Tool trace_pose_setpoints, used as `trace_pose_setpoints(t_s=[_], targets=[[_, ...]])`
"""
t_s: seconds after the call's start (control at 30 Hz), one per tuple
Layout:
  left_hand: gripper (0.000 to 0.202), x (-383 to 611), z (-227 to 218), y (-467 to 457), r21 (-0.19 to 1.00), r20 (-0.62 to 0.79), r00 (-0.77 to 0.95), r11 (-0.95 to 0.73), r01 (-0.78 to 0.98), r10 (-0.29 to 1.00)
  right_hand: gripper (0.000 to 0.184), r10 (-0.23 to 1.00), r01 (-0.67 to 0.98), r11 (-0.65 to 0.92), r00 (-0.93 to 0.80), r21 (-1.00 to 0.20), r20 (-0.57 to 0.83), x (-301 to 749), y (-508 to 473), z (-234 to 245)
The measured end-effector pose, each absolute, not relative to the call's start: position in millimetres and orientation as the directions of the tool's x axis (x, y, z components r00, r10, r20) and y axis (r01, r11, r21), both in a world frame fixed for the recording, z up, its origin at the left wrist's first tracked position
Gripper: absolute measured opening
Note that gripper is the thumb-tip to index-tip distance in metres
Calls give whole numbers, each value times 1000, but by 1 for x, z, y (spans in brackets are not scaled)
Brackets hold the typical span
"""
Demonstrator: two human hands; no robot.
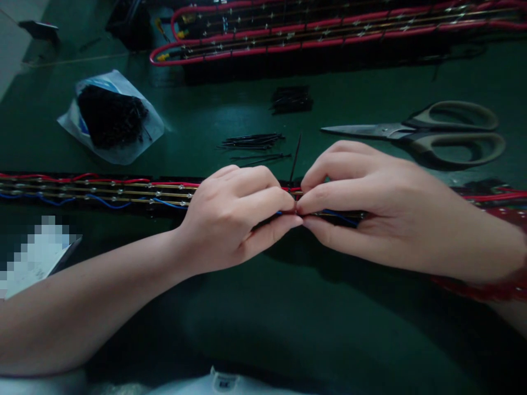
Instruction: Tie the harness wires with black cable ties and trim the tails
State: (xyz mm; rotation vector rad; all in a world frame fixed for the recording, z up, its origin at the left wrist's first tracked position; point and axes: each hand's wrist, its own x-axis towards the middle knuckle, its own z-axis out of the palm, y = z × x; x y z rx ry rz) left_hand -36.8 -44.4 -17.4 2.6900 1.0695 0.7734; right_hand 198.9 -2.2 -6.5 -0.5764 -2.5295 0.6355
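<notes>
The left hand (pixel 239 214) and the right hand (pixel 370 203) are meeting fingertip to fingertip, thumbs on the near side and fingers on the far side, over a long wired strip (pixel 135 191). Both are bending into a pinching shape, but the fingers are hiding what lies between them, so I cannot tell what they are clamping. The strip is running left to right directly beneath the hands, showing on the left past the left hand and on the right beyond the right hand, and it is carrying brass-coloured rods, red wire along its far side and blue wire along its near side. A thin black tie (pixel 296 157) is sticking up and away from where the fingertips are meeting. Just beyond, loose black ties (pixel 253 141) are lying on the dark green surface (pixel 288 312), with a bundle of short black pieces (pixel 291 100) farther off. Scissors (pixel 387 130) are lying beyond the right hand, blades pointing left. On the far left, an open plastic bag (pixel 154 126) is holding a dark mass. Along the far edge, a larger assembly (pixel 329 34) is showing thick red cable.
</notes>
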Motion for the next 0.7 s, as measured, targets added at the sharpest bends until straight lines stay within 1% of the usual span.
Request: trace_pose_setpoints(t_s=[0.23,0.4,0.6,0.7], targets=[[17,-35,-17,-46,391,412,567,-700,597,713,21,469,236,804,-816,-545,339,201,-2,-5],[17,-36,-15,-46,391,391,580,-699,598,715,18,451,206,805,-822,-556,348,202,-1,-5],[11,-36,-13,-45,412,356,587,-686,600,727,18,465,216,797,-815,-564,345,204,-2,-6],[9,-36,-12,-44,427,350,597,-690,584,722,18,464,208,803,-806,-558,368,205,-3,-6]])
